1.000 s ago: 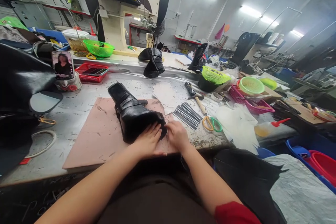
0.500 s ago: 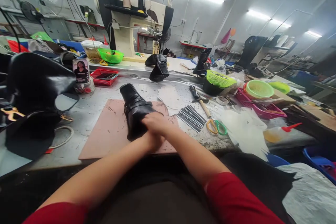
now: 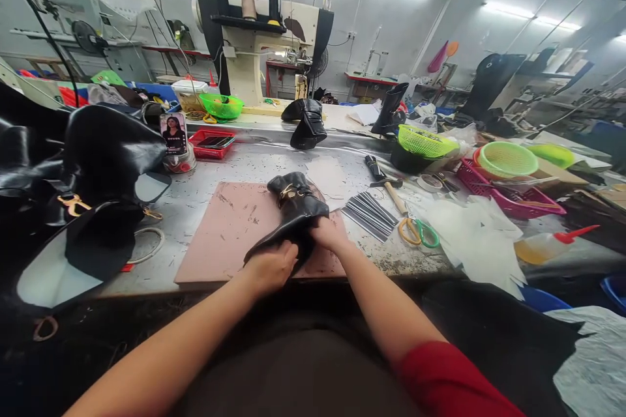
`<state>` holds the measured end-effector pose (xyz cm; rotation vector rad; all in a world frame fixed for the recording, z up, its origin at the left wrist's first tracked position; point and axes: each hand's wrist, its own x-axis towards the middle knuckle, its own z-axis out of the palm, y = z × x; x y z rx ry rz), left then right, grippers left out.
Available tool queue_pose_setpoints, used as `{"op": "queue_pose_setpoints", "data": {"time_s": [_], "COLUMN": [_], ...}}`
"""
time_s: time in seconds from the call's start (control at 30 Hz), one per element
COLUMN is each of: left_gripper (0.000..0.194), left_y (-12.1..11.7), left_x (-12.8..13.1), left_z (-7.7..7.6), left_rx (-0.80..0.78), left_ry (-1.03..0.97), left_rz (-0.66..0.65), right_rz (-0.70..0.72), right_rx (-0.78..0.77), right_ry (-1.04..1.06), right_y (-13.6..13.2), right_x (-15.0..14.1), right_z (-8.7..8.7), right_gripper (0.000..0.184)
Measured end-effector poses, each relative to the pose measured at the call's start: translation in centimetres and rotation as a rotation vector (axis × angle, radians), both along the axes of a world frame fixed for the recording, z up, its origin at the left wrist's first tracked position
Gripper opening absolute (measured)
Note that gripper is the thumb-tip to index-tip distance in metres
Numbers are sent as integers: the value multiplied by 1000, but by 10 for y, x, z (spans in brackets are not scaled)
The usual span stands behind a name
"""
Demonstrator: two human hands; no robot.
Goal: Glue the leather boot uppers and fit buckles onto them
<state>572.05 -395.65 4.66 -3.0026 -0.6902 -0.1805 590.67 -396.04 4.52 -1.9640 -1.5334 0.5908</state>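
A black leather boot upper [image 3: 296,208] with straps and a gold buckle lies over the pink board [image 3: 205,241] in front of me. My left hand [image 3: 274,266] is closed on its near left edge, fingers curled over the leather. On the right, my right hand [image 3: 327,234] grips the same upper, its fingertips partly hidden inside or behind the leather. White paper pieces [image 3: 325,177] lie just behind it, and a fan of dark striped strips [image 3: 370,215] rests to the right of the board.
A hammer [image 3: 391,194] and scissors [image 3: 418,232] lie to the right, near a glue bottle [image 3: 542,249] and a pink basket [image 3: 518,202]. Black leather uppers [image 3: 112,150] are piled at left beside a propped phone [image 3: 174,133]. A sewing machine [image 3: 239,65] stands behind.
The boot upper has been turned, so its gold buckle now shows and its wide edge faces left and toward me. My hands have moved apart. The camera view has shifted slightly left.
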Motion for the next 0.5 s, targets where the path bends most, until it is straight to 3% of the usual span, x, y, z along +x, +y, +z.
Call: {"op": "queue_pose_setpoints", "data": {"time_s": [0.17, 0.3, 0.37, 0.5], "left_gripper": [82, 91, 87, 41], "left_y": [12, 11, 11, 15], "left_x": [7, 4, 9, 30], "left_z": [-18, -10, -2, 7], "left_rx": [-47, -81, -69, -69], "left_ry": [78, 144, 134, 137], "left_rz": [-29, -28, -58, -48], "right_rz": [33, 38, 60, 201], "right_rx": [22, 48, 76, 168], "right_ry": [-88, -186, -254, -392], "right_y": [5, 4, 0, -12], "right_x": [18, 15, 6, -10], "right_z": [-3, -4, -4, -9], "right_gripper": [30, 31, 33, 32]}}
